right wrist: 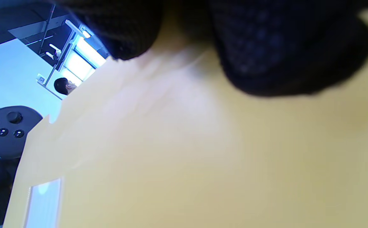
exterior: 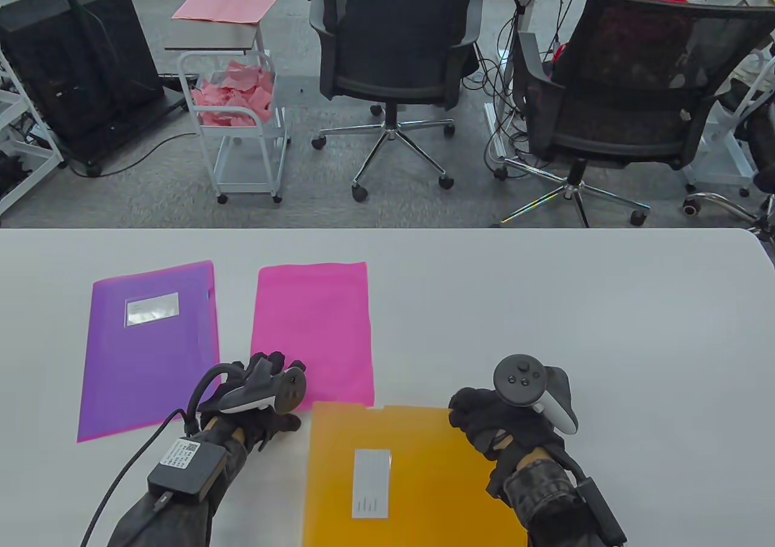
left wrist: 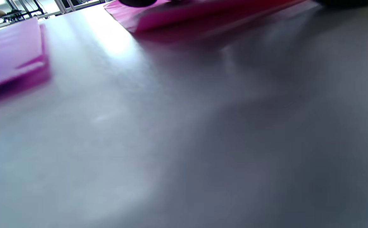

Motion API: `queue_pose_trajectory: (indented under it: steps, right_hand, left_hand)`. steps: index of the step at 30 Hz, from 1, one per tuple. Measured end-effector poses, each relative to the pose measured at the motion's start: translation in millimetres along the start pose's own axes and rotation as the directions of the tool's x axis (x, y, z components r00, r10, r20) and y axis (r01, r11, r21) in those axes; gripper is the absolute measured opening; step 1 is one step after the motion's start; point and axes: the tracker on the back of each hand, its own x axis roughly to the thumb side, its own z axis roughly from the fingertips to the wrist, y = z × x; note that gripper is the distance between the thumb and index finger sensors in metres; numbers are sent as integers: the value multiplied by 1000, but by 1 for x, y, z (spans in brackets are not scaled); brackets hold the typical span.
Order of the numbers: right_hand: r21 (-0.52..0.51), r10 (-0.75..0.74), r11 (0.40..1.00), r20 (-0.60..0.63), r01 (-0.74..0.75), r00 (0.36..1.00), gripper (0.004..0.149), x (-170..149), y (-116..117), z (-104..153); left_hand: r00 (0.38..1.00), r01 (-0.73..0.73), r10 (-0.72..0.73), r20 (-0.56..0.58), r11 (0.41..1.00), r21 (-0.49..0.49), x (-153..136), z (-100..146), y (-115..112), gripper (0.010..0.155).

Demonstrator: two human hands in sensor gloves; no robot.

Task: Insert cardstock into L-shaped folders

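We note a white table (exterior: 545, 329) carrying three flat items. Largest in view is the orange folder (exterior: 424, 480) at the near edge, label up, its lower part cut off by the frame. To the far left lies the purple folder (exterior: 148, 347), also labelled, with a pink margin showing along its bottom and right edges; we judge that it already holds a pink sheet, though we cannot confirm this. Between them lies the pink cardstock (exterior: 312, 329), loose on the table, its near edge just touching or slightly overlapped by the orange folder's far edge.

The right hand (exterior: 490, 426) rests on the orange folder's far right corner. In the right wrist view the fingertips (right wrist: 282, 57) press down on the orange surface, close together; whether they pinch an edge or only press flat we cannot tell. The left hand (exterior: 266, 399) sits at the cardstock's near left corner, fingers curled downward beneath the tracker; whether they are gripping the sheet is hidden from us.

Our assessment: one folder possibly filled, the orange one not yet loaded, the pink sheet yet to go in. Opening the orange folder and sliding the sheet inside remain.

The left wrist view is blurred and shows only tabletop, with pink and purple edges at its top.
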Motion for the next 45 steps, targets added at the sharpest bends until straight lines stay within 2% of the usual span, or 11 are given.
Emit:
queue_pose_trajectory:
  steps: [6, 11, 15, 17, 19, 24, 31, 34, 36, 39, 45]
  right_hand:
    - [4, -28, 1000, -22, 28, 999, 44, -6, -2, -1]
    - [5, -21, 1000, -28, 21, 999, 44, -6, -2, 0]
    - [-12, -29, 1000, -22, 28, 999, 43, -7, -4, 1]
    - [-27, -48, 999, -16, 47, 999, 43, -8, -6, 1]
    - [-41, -66, 997, -12, 65, 998, 44, -10, -7, 1]
    - [-83, -128, 988, 4, 128, 992, 43, -13, -12, 4]
    - [-137, -164, 976, 58, 171, 985, 43, -10, -17, 8]
    - [-165, -168, 970, 70, 178, 983, 43, -9, -15, 7]
    - [-205, -154, 965, 60, 164, 986, 43, -7, -13, 7]
    - [-229, -92, 969, 25, 95, 995, 42, -2, -9, 7]
    - [-221, -79, 971, 36, 85, 996, 42, 10, 1, 4]
  left_hand:
    - [956, 252, -270, 111, 956, 151, 25, 15, 0, 58]
    - [857, 465, -510, 72, 826, 319, 41, 25, 0, 45]
    - [992, 118, -124, -18, 873, 473, 16, 37, 24, 44]
    - [972, -179, 235, -23, 796, 578, -8, 57, 49, 44]
    - [883, -387, 464, 70, 637, 667, -28, 79, 71, 44]
    - [376, -843, 828, 417, 118, 524, -79, 135, 90, 43]
    - [-56, -977, 966, 254, -105, 186, -107, 137, 13, 43]
    - [-60, -998, 997, 58, -62, 28, -98, 126, -20, 44]
    - [184, -981, 982, -36, 182, -69, -83, 118, -26, 44]
    - [377, -925, 924, -61, 373, -73, -57, 108, -21, 44]
    - [434, -881, 899, -63, 408, -240, -15, 99, -24, 44]
